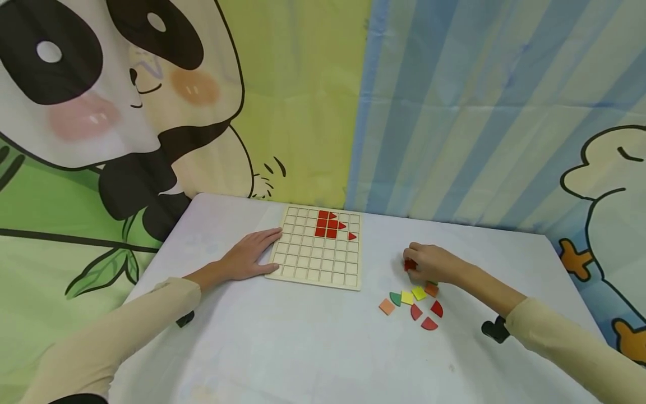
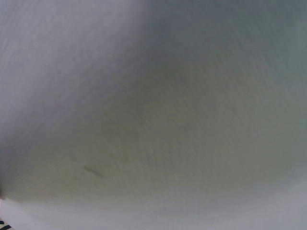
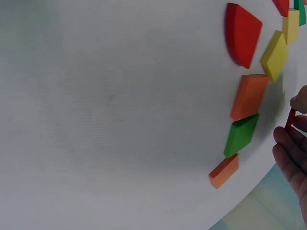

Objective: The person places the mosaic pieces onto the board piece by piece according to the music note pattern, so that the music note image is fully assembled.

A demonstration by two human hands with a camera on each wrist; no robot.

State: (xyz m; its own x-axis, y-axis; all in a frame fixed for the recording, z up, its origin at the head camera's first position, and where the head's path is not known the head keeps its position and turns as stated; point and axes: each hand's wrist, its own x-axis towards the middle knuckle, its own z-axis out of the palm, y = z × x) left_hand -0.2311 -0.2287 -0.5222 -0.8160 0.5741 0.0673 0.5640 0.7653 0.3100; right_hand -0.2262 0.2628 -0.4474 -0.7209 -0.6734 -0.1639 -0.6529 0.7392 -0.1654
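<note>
A pale gridded board (image 1: 308,262) lies on the white table. Red squares (image 1: 320,231) and small red triangles (image 1: 351,237) sit in its upper right cells. Against the board's left edge rests my left hand (image 1: 248,255), its fingers extended and thumb at the near corner. My right hand (image 1: 433,262), right of the board, pinches a small red tile (image 3: 290,120) between thumb and fingers; its full shape is hidden by them. Just nearer to me than that hand lie loose tiles, including a yellow square (image 1: 419,293) and an orange tile (image 3: 249,97).
Several more loose pieces spread nearby: red quarter circles (image 1: 429,324), a green quarter circle (image 1: 396,299) and an orange square (image 1: 386,306). A printed curtain (image 1: 303,101) hangs behind the table's back edge. Only blurred pale cloth (image 2: 153,124) fills the left wrist view.
</note>
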